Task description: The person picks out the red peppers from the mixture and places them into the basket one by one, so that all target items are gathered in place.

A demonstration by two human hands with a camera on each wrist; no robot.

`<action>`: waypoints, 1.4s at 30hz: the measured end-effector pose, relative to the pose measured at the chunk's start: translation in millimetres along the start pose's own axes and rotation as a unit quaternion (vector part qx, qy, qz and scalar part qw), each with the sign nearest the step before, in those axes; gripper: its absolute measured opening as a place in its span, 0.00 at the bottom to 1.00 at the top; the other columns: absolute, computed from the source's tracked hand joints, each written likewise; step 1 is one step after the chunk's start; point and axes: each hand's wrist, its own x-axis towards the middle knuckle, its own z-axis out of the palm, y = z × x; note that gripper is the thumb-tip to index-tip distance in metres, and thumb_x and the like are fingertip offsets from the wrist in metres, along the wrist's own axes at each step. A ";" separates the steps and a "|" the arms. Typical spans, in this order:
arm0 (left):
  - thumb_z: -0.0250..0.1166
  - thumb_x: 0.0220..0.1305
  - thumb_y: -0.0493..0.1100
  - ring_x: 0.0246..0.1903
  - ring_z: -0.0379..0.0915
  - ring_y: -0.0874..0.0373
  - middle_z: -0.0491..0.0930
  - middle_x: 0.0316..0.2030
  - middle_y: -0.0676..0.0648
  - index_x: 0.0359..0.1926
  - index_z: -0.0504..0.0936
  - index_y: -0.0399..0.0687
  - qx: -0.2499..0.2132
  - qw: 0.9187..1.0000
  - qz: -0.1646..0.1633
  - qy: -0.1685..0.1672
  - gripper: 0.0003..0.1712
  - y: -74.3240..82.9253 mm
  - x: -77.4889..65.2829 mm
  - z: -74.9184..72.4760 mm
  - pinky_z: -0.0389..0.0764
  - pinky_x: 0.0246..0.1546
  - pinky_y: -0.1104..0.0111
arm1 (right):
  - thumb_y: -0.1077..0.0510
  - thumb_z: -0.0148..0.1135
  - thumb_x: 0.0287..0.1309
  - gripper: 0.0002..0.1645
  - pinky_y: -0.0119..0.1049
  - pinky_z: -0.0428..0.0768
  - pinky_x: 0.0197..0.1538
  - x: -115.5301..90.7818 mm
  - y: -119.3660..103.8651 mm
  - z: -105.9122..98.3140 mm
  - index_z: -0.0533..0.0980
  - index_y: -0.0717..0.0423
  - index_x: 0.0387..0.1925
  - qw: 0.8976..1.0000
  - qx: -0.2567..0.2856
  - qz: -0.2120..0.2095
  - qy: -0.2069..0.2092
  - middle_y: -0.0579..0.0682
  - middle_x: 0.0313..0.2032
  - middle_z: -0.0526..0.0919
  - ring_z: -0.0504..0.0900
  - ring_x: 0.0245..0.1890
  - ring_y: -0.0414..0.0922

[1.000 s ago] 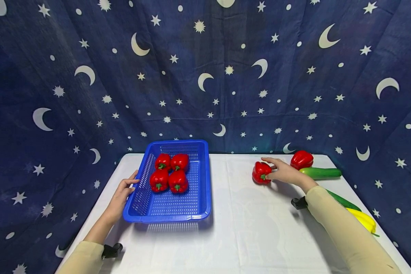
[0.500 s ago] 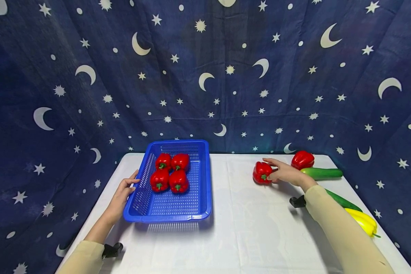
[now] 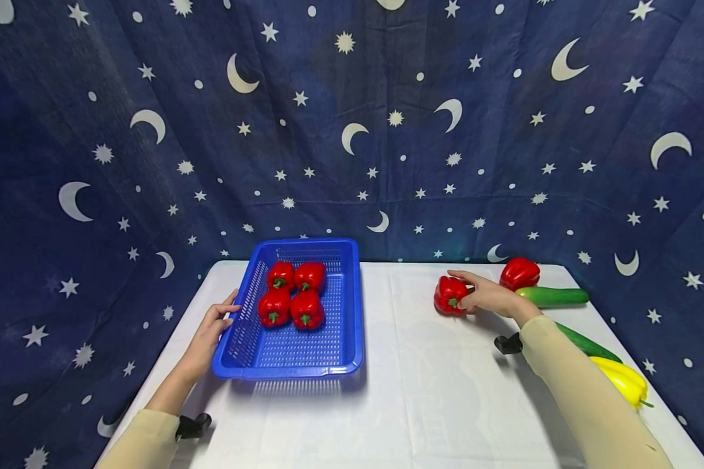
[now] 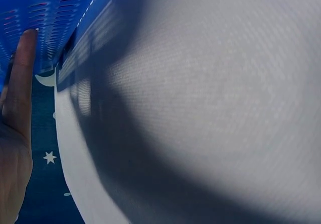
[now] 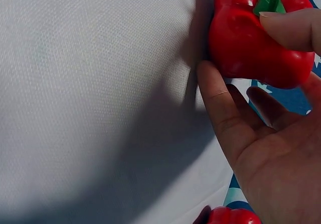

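Note:
In the head view, my left hand [image 3: 204, 339] is at the left side of a blue plastic basket [image 3: 352, 306]. One straight finger lies against the slotted outer wall of the basket [image 4: 50, 13] in the left wrist view. Several red bell peppers [image 3: 274, 307] stand inside it, grouped toward the left. On the right part of the table my right hand [image 3: 493, 298] holds another red bell pepper [image 3: 448, 295]. The right wrist view shows the thumb on this pepper [image 5: 246, 43] beside its green stem, with the other fingers at its far side and below.
Behind the right hand lies one more red bell pepper [image 3: 519, 273], beside a green cucumber-like vegetable [image 3: 551, 297]. A second green vegetable [image 3: 589, 342] and a yellow pepper [image 3: 622, 380] are partly hidden by the right sleeve. A star-patterned dark blue cloth [image 3: 399, 189] surrounds the white table [image 3: 410, 397].
Almost nothing differs. The whole head view shifts very slightly, and the right forearm moves a little to the left while the hand stays on the bell pepper.

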 end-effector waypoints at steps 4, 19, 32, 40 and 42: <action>0.39 0.77 0.32 0.79 0.34 0.39 0.47 0.81 0.42 0.62 0.64 0.30 -0.001 1.000 0.002 -0.002 0.18 0.1 0.4 -0.8 0.55 0.62 0.85 | 0.65 0.69 0.49 0.60 0.47 0.80 0.50 0.9 -0.5 0.3 0.51 0.47 0.81 1.000 -0.001 0.004 0.002 0.65 0.70 0.57 0.65 0.60 0.61; 0.46 0.78 0.38 0.73 0.51 0.28 0.43 0.82 0.46 0.64 0.67 0.36 -0.015 0.997 -0.067 -0.040 0.19 10.8 2.9 -13.9 0.84 0.42 0.59 | 0.65 0.69 0.49 0.57 0.48 0.80 0.51 0.3 -1.7 2.7 0.55 0.49 0.79 1.000 -0.010 -0.002 0.005 0.66 0.68 0.61 0.62 0.62 0.63; 0.55 0.77 0.41 0.72 0.55 0.28 0.41 0.82 0.46 0.65 0.69 0.34 -0.065 0.989 -0.109 -0.070 0.21 13.7 8.6 -23.5 0.84 0.45 0.54 | 0.65 0.69 0.50 0.55 0.46 0.80 0.50 -2.4 -1.9 1.3 0.55 0.50 0.79 1.000 0.009 -0.012 0.012 0.66 0.68 0.62 0.63 0.63 0.63; 0.55 0.77 0.41 0.72 0.53 0.27 0.42 0.82 0.46 0.65 0.69 0.34 -0.060 0.990 -0.107 -0.070 0.22 14.7 8.2 -22.7 0.84 0.45 0.53 | 0.65 0.66 0.55 0.52 0.49 0.81 0.48 -6.2 -7.3 -3.4 0.54 0.53 0.79 0.998 0.029 -0.045 0.013 0.66 0.65 0.63 0.76 0.48 0.56; 0.55 0.77 0.41 0.72 0.52 0.27 0.42 0.82 0.46 0.64 0.69 0.35 -0.050 0.991 -0.104 -0.071 0.21 15.1 7.4 -22.8 0.84 0.44 0.54 | 0.65 0.65 0.58 0.50 0.49 0.81 0.49 -8.6 -12.2 -4.0 0.54 0.54 0.79 0.998 0.036 -0.059 0.010 0.65 0.64 0.64 0.79 0.43 0.53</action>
